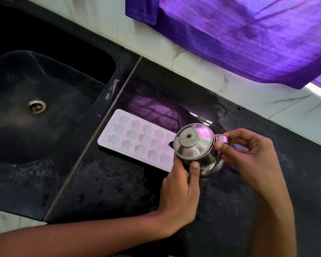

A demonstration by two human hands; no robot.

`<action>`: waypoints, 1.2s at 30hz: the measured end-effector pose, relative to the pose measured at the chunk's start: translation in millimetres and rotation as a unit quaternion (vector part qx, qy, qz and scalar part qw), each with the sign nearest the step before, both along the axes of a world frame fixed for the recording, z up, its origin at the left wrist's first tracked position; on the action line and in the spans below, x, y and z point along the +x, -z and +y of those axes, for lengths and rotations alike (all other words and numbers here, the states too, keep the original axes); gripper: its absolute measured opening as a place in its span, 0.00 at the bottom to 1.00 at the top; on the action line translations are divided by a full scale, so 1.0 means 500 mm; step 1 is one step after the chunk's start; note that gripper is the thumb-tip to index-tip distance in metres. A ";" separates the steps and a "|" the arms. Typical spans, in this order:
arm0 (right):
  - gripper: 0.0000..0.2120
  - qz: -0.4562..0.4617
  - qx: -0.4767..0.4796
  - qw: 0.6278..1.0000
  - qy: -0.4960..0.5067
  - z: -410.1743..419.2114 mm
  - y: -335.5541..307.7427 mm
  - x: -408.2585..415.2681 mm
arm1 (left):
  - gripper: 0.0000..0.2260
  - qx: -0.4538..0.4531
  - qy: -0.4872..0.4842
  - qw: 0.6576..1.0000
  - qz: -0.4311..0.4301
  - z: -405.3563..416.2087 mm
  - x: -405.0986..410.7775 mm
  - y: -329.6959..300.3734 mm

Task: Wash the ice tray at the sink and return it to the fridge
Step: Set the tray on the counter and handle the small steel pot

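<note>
Both hands, left [182,184] and right [248,156], gripping steel jug [195,145] over ice tray [137,140] at centre frame; likely refilling, tilt next.

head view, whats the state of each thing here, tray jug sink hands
ice tray: flat on the counter, star cells up, right end hidden by the jug
steel jug: lidded, held over the tray's right end
left hand: grips the jug's body
right hand: pinches the jug's handle
sink: nothing in the basin, drain uncovered
purple curtain: hanging over the tiled wall
</note>
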State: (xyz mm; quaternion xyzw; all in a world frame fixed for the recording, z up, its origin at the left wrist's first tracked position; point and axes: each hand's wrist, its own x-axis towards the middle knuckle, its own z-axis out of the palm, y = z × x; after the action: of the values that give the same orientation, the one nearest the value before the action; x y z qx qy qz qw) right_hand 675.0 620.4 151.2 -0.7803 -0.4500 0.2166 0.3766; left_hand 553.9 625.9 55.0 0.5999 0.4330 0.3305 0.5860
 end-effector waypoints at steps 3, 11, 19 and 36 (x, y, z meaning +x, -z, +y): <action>0.10 0.012 0.010 1.000 0.003 0.000 -0.001 0.000 | 0.27 0.005 0.006 1.000 -0.007 0.002 -0.001 -0.004; 0.08 0.056 0.041 0.997 0.021 0.017 0.005 0.000 | 0.25 0.018 -0.010 0.999 -0.043 0.022 0.004 -0.003; 0.08 0.050 0.057 0.996 0.042 0.054 0.007 -0.011 | 0.24 0.000 -0.033 0.998 -0.060 0.071 0.006 -0.007; 0.06 -0.061 0.016 0.997 0.050 0.121 0.032 -0.023 | 0.18 -0.076 -0.037 0.996 -0.019 0.125 0.010 0.006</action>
State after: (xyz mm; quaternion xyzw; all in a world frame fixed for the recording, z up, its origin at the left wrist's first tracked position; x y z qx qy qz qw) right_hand 663.3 681.1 135.1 -0.8073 -0.4360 0.1426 0.3712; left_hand 558.6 688.5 51.9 0.5309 0.4680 0.3294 0.6250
